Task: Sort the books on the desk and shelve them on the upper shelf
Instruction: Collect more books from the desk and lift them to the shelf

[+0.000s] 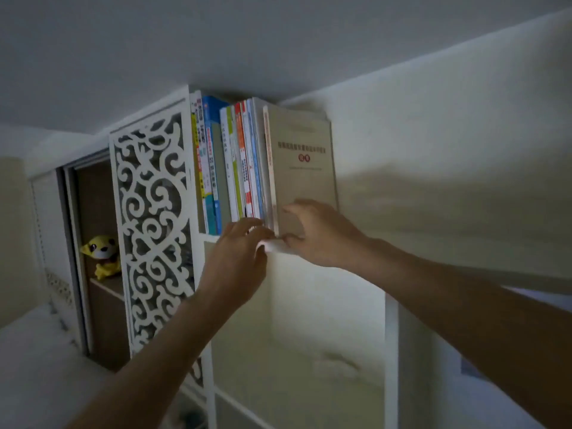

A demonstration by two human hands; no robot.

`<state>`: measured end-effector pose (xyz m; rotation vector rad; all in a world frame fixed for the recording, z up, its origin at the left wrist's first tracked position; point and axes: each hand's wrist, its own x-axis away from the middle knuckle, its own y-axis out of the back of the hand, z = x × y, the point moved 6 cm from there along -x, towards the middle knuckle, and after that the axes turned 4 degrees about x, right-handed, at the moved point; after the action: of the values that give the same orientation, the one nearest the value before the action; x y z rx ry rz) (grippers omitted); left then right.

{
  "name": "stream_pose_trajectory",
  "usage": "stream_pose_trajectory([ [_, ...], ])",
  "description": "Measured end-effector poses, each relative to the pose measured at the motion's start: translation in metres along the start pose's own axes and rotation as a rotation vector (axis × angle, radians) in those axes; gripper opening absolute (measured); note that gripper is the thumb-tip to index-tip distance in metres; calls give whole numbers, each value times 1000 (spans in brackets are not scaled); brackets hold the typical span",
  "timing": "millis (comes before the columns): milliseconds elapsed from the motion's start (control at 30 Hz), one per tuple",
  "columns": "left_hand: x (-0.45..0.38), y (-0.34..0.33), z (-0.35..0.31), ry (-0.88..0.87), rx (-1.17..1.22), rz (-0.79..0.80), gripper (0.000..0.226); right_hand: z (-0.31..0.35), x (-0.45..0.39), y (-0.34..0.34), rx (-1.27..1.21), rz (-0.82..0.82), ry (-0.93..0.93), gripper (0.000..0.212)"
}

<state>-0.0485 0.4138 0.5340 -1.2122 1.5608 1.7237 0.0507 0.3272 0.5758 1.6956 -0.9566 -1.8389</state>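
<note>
At the upper shelf (275, 246), both hands are steadying the stiff, light beige book (301, 168) upright: right hand (318, 233) pinching its bottom edge, left hand (238, 255) loosely curled, apparently holding nothing

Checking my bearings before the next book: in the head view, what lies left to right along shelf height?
Yellow plush toy → white carved scrollwork panel → row of upright colourful books → large beige book with red title → bare white wall.

The beige book (301, 162) has a matt paper cover; the fretwork panel (151, 218) looks like smooth white-painted wood.
</note>
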Motion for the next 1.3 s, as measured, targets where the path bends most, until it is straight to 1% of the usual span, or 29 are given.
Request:
stream_pose_trajectory([
  [67,39,4,-13,-38,48,-36,24,17,54,4,161,-131,232,30],
  [100,64,2,-25,-48,97,-23,20,21,91,2,184,-177,311,28],
  [133,91,-4,-39,-45,156,15,16,19,131,-3,191,-184,351,27],
  [167,120,-17,-54,-28,222,81,14,11,173,-14,196,-128,354,25],
  [200,151,-34,-73,-3,292,169,14,-2,215,-28,200,-20,322,22],
  [267,211,-77,-120,30,405,354,14,-43,302,-59,227,283,155,18],
  [333,264,-124,-171,41,474,547,20,-95,391,-84,285,564,-96,23],
  [367,288,-148,-196,45,491,640,26,-119,435,-90,294,670,-231,27],
  [467,350,-218,-259,126,582,867,32,-170,548,-102,252,893,-589,42],
  [533,387,-256,-289,211,620,956,33,-185,610,-111,230,1000,-726,56],
  [633,443,-297,-331,280,615,1148,46,-191,691,-125,171,1123,-902,79],
  [700,472,-310,-357,331,638,1233,46,-185,735,-138,93,1145,-1006,88],
  [733,485,-314,-369,330,626,1253,45,-178,752,-145,43,1140,-1051,91],
  [767,497,-318,-379,317,579,1265,47,-171,766,-151,-4,1118,-1092,93],
  [800,507,-319,-389,284,500,1264,55,-164,775,-155,-30,1080,-1124,93],
  [833,516,-319,-395,293,427,1263,63,-160,780,-157,-30,1036,-1140,93],
  [900,528,-316,-405,377,336,1281,71,-158,783,-158,-10,985,-1145,92],
  [1033,523,-317,-416,537,296,1299,76,-159,787,-162,-37,979,-1167,93],
  [1100,514,-322,-417,647,411,1240,70,-160,788,-162,-56,969,-1171,93],
  [1167,509,-321,-424,736,607,1220,58,-163,791,-158,-106,915,-1193,95],
  [1200,508,-320,-428,732,672,1236,58,-163,794,-154,-149,864,-1222,97],
  [1267,510,-316,-438,691,762,1296,73,-168,801,-143,-196,700,-1316,103],
  [1300,510,-312,-441,713,825,1302,77,-172,805,-134,-198,594,-1374,104],
])
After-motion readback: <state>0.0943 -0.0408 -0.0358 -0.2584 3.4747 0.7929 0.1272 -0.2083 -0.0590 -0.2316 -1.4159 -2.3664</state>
